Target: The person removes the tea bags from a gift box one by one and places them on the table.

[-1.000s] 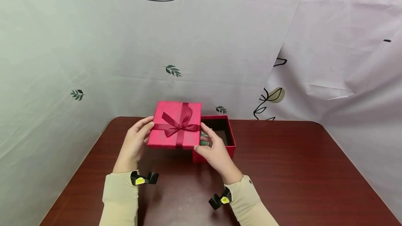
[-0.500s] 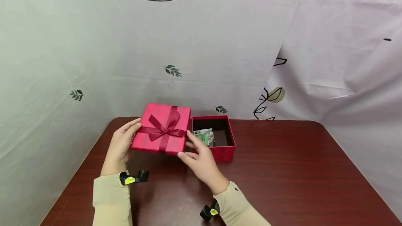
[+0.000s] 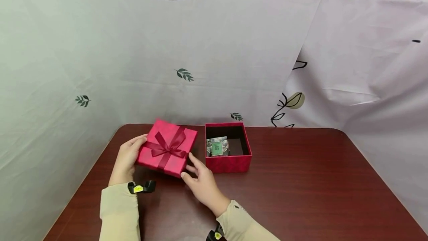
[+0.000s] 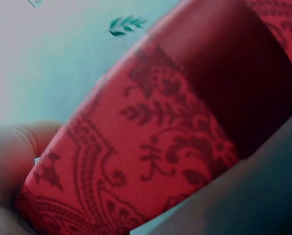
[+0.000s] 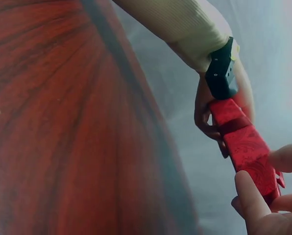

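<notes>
In the head view a square red gift box lid (image 3: 180, 140) with a dark red ribbon bow (image 3: 168, 149) is held tilted above the table. My left hand (image 3: 125, 160) grips its left edge, thumb near the top. The right hand (image 3: 204, 187) pinches its near right corner. A patterned side of the lid (image 4: 151, 122) fills much of the left wrist view. The right wrist view shows fingers of the right hand (image 5: 263, 210) on the lid. To the right stands the open red box base (image 3: 230, 164), with a small green-and-grey printed packet (image 3: 217, 147) inside.
The dark brown wooden table (image 3: 311, 181) extends to the right of the box base. Behind it hangs a pale curtain (image 3: 220, 47) with leaf prints. A black camera sits on each wrist, over beige sleeves.
Both hands have carried the lid left and down, away from the box base, and turned it clockwise. The packet inside the base has come into full view.
</notes>
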Available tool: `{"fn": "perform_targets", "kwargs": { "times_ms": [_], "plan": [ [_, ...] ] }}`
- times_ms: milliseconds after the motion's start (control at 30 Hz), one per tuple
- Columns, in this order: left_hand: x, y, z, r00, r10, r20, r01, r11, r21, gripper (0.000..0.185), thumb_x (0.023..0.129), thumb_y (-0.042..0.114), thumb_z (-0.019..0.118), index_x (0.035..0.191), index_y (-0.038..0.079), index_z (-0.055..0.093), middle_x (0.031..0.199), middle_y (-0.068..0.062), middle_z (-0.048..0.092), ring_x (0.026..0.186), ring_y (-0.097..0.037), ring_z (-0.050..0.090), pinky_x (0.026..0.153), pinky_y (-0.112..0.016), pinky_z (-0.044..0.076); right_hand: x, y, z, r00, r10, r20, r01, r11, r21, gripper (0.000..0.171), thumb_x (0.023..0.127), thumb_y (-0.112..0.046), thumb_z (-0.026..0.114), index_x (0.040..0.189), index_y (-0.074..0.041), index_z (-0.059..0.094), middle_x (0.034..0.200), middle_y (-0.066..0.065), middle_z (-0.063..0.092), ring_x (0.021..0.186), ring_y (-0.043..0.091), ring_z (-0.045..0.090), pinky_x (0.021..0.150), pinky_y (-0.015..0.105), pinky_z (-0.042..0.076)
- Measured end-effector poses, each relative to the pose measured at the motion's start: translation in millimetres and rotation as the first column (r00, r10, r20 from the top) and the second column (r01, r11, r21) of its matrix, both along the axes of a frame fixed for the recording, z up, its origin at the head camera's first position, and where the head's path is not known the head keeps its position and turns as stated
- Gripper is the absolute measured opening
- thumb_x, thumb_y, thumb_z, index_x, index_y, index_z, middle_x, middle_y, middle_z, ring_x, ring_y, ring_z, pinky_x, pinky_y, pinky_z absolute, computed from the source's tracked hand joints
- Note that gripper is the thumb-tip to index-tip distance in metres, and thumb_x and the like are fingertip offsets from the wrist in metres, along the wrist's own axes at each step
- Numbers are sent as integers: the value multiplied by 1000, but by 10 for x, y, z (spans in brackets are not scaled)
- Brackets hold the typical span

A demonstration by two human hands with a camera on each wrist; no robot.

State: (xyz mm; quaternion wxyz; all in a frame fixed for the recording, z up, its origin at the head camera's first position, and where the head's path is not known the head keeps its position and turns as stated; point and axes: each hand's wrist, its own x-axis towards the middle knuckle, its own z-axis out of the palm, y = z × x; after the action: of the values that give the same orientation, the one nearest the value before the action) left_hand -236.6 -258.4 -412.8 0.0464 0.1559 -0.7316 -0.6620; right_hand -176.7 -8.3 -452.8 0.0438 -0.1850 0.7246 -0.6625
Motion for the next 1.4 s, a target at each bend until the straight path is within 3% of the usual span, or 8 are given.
{"fn": "perform_targets", "kwargs": {
  "times_ms": [167, 267, 567, 767, 1067, 1167, 1267, 1400],
  "plan": [
    [-52, -13, -162, 999, -12, 49, 14, 999, -44, 51, 105, 27, 50, 147, -1, 51, 134, -5, 59, 104, 0, 52, 80, -13, 47, -32, -37, -92, 996, 60, 72, -55, 997, -57, 65, 99, -6, 61, 156, 4, 31, 162, 20, 31, 139, 37, 47, 102, 36, 51],
    [-75, -10, -242, 997, -2, 72, 4, 999, -39, 50, 105, 25, 48, 148, -1, 50, 146, -14, 51, 114, -5, 50, 86, -13, 45, -53, -58, -146, 991, 95, 97, -85, 991, -102, 66, 97, 1, 57, 156, 7, 28, 163, 22, 26, 143, 39, 41, 106, 35, 48],
    [-105, 55, -403, 998, 9, 68, -7, 999, -32, 49, 105, 20, 44, 148, -4, 47, 154, -22, 42, 143, -28, 35, 116, -39, 31, -115, -99, -260, 962, 142, 235, -81, 965, -251, 82, 85, 10, 53, 157, 10, 15, 166, 26, 12, 149, 46, 22, 112, 45, 41],
    [-129, 119, -433, 998, 54, 45, -52, 998, -43, 46, 105, 18, 43, 145, -5, 52, 150, -22, 47, 139, -28, 38, 113, -39, 32, -141, -99, -317, 961, 142, 236, -79, 963, -258, 86, 83, 9, 55, 157, 11, 12, 166, 27, 9, 151, 44, 14, 119, 49, 28],
    [-143, 164, -441, 998, 61, 23, -57, 990, -131, 46, 104, 17, 42, 142, -7, 53, 149, -26, 46, 140, -32, 38, 115, -44, 32, -184, -86, -361, 960, 134, 246, -55, 951, -304, 85, 82, 10, 55, 157, 12, 14, 164, 30, 12, 151, 43, 16, 118, 47, 30],
    [-138, 156, -432, 999, 18, 51, -2, 955, -295, 46, 105, 19, 41, 142, -7, 52, 148, -29, 47, 139, -38, 40, 114, -51, 34, -203, -81, -379, 957, 144, 253, -53, 941, -333, 85, 82, 11, 55, 157, 12, 16, 164, 29, 13, 152, 42, 15, 118, 47, 28],
    [-138, 152, -417, 994, -43, 97, 84, 877, -472, 49, 105, 21, 42, 143, -9, 48, 145, -33, 47, 135, -46, 43, 112, -57, 36, -222, -78, -391, 957, 145, 251, -56, 942, -331, 85, 81, 11, 55, 157, 10, 17, 165, 28, 13, 152, 42, 14, 119, 47, 27],
    [-148, 161, -379, 985, -97, 140, 160, 806, -570, 54, 104, 23, 43, 144, -13, 44, 144, -37, 46, 132, -51, 44, 111, -60, 37, -246, -88, -409, 965, 135, 225, -61, 950, -307, 87, 80, 11, 55, 158, 9, 18, 166, 26, 11, 152, 43, 12, 119, 47, 27]
  ]
}}
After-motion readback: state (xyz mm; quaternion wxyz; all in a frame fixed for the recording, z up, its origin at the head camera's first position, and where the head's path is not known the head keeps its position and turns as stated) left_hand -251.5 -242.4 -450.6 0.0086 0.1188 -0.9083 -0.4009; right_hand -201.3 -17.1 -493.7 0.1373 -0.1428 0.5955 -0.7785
